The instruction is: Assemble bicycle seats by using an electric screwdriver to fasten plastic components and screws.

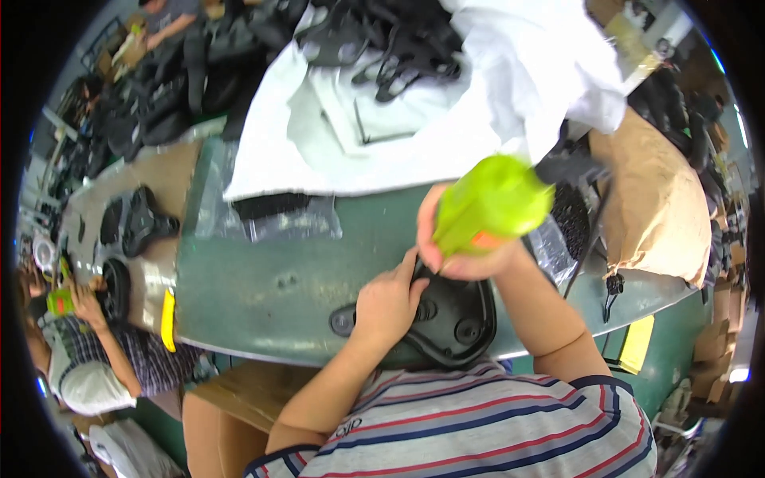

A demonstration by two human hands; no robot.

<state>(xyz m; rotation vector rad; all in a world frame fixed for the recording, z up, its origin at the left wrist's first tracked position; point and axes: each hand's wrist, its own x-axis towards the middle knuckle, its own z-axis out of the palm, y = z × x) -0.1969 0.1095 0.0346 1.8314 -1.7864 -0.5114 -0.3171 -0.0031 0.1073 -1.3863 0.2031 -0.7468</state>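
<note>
My right hand (470, 263) is wrapped round a lime-green power screwdriver (494, 203), slightly blurred, tipped over a black moulded plastic base (470, 319). Its bit is hidden behind my hand. The base lies at the table's near edge, right in front of my striped shirt, with round recesses and a rounded arm stretching left. My left hand (388, 301) grips the base, thumb and fingers closed on its upper part close to the screwdriver. Whether a small screw sits between those fingers is hidden.
A white sack (271, 151) with black parts (374, 44) covers the table's far side. Clear plastic bags (299, 223) lie before it. A brown paper sack (653, 199) stands right. On the left, another black base (135, 223) lies near a co-worker holding a green tool (60, 302).
</note>
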